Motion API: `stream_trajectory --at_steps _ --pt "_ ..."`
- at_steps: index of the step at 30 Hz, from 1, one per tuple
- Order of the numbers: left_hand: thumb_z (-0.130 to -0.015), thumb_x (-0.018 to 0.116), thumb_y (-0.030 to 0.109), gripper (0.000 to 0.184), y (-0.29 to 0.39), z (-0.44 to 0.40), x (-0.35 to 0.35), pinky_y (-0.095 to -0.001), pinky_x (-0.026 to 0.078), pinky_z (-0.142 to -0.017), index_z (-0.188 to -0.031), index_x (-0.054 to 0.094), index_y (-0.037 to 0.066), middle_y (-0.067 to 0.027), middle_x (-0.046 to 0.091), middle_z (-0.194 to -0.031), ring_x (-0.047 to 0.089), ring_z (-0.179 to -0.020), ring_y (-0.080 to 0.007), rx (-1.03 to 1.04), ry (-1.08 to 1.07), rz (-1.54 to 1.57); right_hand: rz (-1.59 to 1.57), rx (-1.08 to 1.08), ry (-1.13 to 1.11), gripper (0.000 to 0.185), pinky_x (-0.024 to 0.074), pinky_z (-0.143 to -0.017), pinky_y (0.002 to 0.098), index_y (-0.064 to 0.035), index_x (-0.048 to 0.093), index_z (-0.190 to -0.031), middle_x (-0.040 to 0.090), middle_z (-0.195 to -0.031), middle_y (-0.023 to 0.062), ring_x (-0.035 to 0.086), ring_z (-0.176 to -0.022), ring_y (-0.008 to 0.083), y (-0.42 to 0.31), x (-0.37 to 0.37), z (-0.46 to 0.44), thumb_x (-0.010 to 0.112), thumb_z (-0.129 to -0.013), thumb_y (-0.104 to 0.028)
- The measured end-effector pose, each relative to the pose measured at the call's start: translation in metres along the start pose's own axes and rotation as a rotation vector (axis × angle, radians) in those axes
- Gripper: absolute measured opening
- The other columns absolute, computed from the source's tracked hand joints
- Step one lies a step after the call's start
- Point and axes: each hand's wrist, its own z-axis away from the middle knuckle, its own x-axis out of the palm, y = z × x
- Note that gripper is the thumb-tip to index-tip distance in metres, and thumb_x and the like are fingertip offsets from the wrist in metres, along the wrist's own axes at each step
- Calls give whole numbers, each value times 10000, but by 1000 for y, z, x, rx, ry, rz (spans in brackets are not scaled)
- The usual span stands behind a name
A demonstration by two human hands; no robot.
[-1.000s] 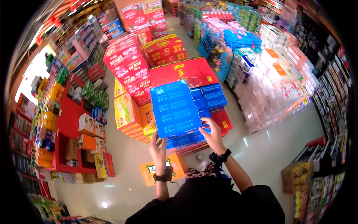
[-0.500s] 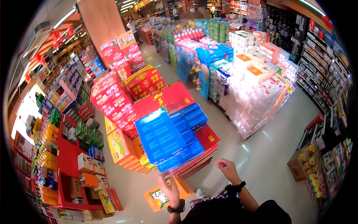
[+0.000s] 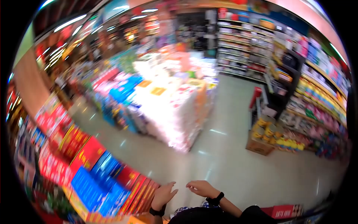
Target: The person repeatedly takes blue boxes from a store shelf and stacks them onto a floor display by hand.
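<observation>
Near the bottom of the head view, my left hand is held out with thumb and fingers apart and nothing in it. It is closest to the stacked red boxes; whether it touches them I cannot tell. Blue boxes lie on top of that stack. My right hand hovers over the floor to the right, holding nothing, its fingers loosely extended. A dark band circles each wrist.
A tall pile of white wrapped packs stands ahead. On the right, shelves run along the aisle, with a carton of yellow cans at their foot. A red box lies at the lower right. Tiled floor lies between.
The view has swung right, so the red and blue boxes now sit at lower left. My left hand has come away from the blue boxes' front edge, and both hands are closer together.
</observation>
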Motion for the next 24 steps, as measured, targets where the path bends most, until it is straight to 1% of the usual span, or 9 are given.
stream_trajectory --at_steps 1,4,8,11,12,16,21,23,24 --pt "-1039 686 393 508 12 -24 13 -458 579 -988 -1431 648 73 -172 766 -1279 728 -1190 -357 36 -3 22 42 16 3 232 597 -879 401 -128 708 -1274 772 -1155 78 748 -1029 281 12 -17 13 632 -1067 -202" --pt "-1041 687 390 499 69 -94 43 -458 579 -994 -1431 646 81 -172 763 -1287 728 -1189 -357 218 -134 -27 -23 158 152 238 590 -884 409 -130 699 -1289 769 -1163 82 739 -1040 296 59 -58 60 614 -1079 -205" --pt "-1034 702 390 512 151 -170 91 -445 579 -1005 -1447 648 91 -178 757 -1301 723 -1206 -352 401 -346 -36 -76 443 343 246 587 -896 402 -108 712 -1278 771 -1165 93 740 -1046 292 86 -111 134 608 -1093 -234" --pt "-1026 716 385 515 203 -212 128 -428 581 -999 -1449 650 98 -167 755 -1305 723 -1208 -341 559 -472 -34 -128 600 542 233 592 -895 390 -96 723 -1259 777 -1160 97 748 -1043 279 110 -129 188 620 -1088 -216" --pt "-1025 718 386 514 217 -224 139 -421 580 -996 -1450 648 106 -150 754 -1306 720 -1204 -339 626 -506 -21 -161 647 641 230 600 -887 381 -91 727 -1256 784 -1147 91 759 -1028 269 116 -133 202 650 -1067 -197" --pt "-1031 689 393 509 268 -276 171 -435 579 -983 -1456 644 118 -144 746 -1320 713 -1195 -349 693 -745 -32 -71 848 796 243 609 -880 386 -81 727 -1244 785 -1114 94 770 -999 264 147 -146 239 692 -1022 -173" --pt "-1031 681 388 501 298 -359 226 -454 582 -962 -1443 655 104 -162 755 -1284 723 -1145 -376 820 -865 -107 65 924 959 221 609 -866 390 -103 726 -1224 778 -1102 92 767 -987 276 189 -185 253 689 -1017 -169" --pt "-1024 690 378 500 323 -394 233 -467 583 -943 -1430 657 88 -192 757 -1257 719 -1125 -402 945 -828 -20 93 946 973 207 605 -854 407 -110 728 -1207 774 -1088 93 758 -977 293 197 -203 247 674 -1017 -171" --pt "-1025 695 377 505 340 -410 231 -460 584 -943 -1437 650 88 -195 757 -1260 723 -1129 -397 951 -844 -28 106 954 984 197 601 -846 421 -113 732 -1191 772 -1073 95 750 -969 307 202 -222 244 662 -1015 -170"
